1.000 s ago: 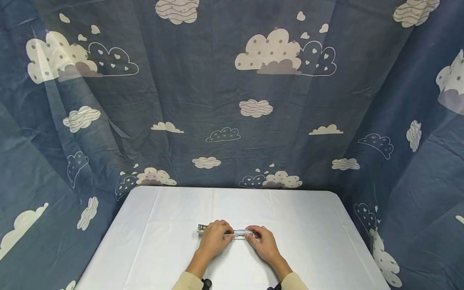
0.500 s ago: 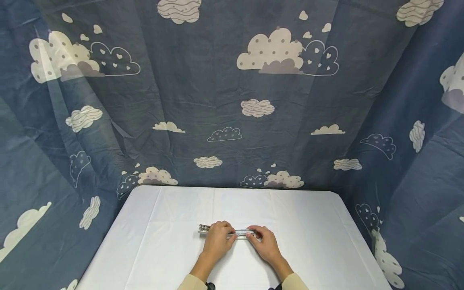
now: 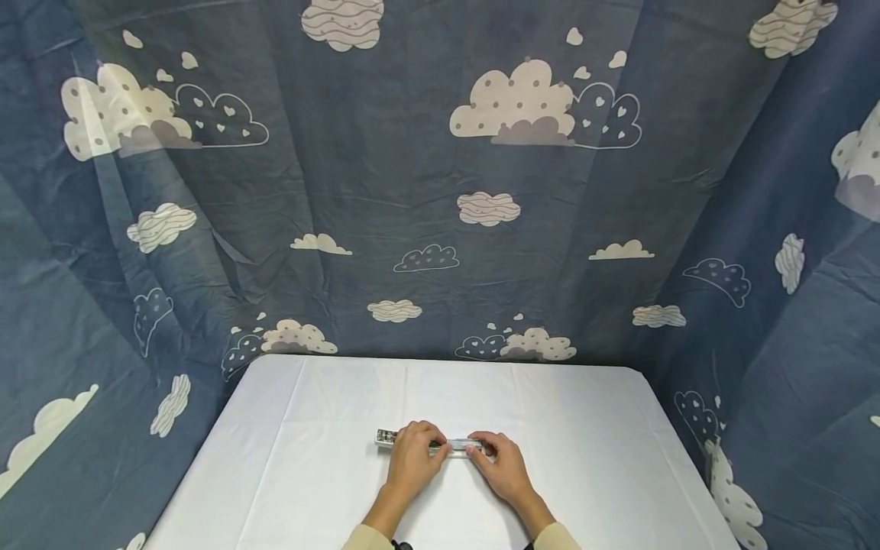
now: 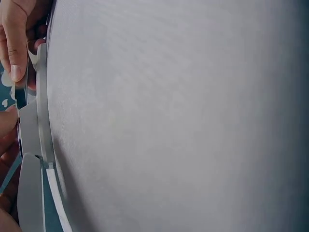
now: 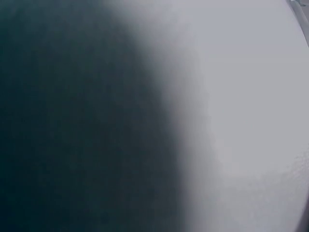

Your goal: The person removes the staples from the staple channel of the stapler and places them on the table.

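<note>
A light-coloured stapler (image 3: 386, 438) lies lengthwise across the middle of the table in the head view, swung open, with its patterned inner side showing at the left end. My left hand (image 3: 411, 457) grips it around the middle. At its right end, my right hand (image 3: 505, 467) pinches the metal channel between thumb and fingers. In the left wrist view, the stapler's pale body (image 4: 31, 128) stands along the left edge, with the right thumb (image 4: 16, 65) on the channel above. Fingers hide much of the stapler. Neither hand shows in the right wrist view.
The white-covered table (image 3: 309, 489) spreads out on all sides of the hands. A blue curtain (image 3: 385, 176) printed with clouds hangs behind it and along both sides.
My left hand's fingers have shifted slightly right along the stapler, closer to the right hand. The right hand keeps its pinch at nearly the same spot.
</note>
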Available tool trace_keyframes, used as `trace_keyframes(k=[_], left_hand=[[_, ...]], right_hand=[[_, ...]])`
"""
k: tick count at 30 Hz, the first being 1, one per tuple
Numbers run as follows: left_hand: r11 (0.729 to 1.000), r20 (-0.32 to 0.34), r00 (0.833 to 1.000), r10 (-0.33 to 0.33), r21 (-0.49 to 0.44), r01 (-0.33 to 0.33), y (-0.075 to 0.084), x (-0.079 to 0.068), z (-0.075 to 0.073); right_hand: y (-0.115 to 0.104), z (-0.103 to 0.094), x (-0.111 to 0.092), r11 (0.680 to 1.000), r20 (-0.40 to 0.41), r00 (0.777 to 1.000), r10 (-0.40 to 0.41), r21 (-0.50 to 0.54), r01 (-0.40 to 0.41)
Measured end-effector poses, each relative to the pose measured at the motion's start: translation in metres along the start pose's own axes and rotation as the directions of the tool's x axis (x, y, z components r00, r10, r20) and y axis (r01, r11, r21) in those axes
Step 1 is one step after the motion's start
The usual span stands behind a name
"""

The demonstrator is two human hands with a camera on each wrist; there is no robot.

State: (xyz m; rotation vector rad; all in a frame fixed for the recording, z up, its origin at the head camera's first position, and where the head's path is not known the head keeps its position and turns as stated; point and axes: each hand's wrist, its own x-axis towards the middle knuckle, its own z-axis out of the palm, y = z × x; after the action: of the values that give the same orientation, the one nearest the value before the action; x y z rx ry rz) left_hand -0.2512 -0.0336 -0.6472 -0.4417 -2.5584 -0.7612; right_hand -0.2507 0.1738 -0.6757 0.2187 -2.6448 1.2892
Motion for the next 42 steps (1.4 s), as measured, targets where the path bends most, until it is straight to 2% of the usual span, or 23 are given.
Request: trace_keyframes(k=[5,12,17,22,29,35,42], left_hand=[[1.0,-0.043,0.999,-0.002,-0.004,0.002,0.0,0.001,0.001],[0.999,-0.021,0.999,-0.035,-0.034,0.034,0.003,0.001,0.002],[0.999,-0.016,1.0,-0.021,-0.036,0.02,0.004,-0.001,0.003],[0.999,0.019,1.0,-0.015,-0.052,0.016,0.002,-0.002,0.001],[0.996,0.02,1.0,-0.003,-0.088,0.005,0.0,-0.002,-0.002],[0.996,0.013,1.0,0.012,-0.083,-0.011,-0.002,0.0,-0.007],[0.99,0.028,0.999,-0.019,-0.137,0.023,-0.003,0.004,-0.019]], right_hand=[[0.001,0.001,0.0,1.0,-0.01,1.0,-0.023,-0.001,0.023],[0.001,0.002,-0.002,0.999,-0.03,0.999,-0.034,-0.002,0.034],[-0.002,0.004,-0.004,1.0,-0.028,0.999,-0.028,0.01,0.028],[-0.003,0.004,-0.006,1.0,-0.009,1.0,-0.01,0.012,0.01],[-0.002,0.003,-0.005,1.0,0.003,1.0,-0.011,0.024,0.011],[-0.001,0.002,-0.004,1.0,-0.001,1.0,-0.01,0.009,0.01],[0.0,-0.001,-0.002,1.0,-0.012,1.0,-0.018,-0.008,0.018]])
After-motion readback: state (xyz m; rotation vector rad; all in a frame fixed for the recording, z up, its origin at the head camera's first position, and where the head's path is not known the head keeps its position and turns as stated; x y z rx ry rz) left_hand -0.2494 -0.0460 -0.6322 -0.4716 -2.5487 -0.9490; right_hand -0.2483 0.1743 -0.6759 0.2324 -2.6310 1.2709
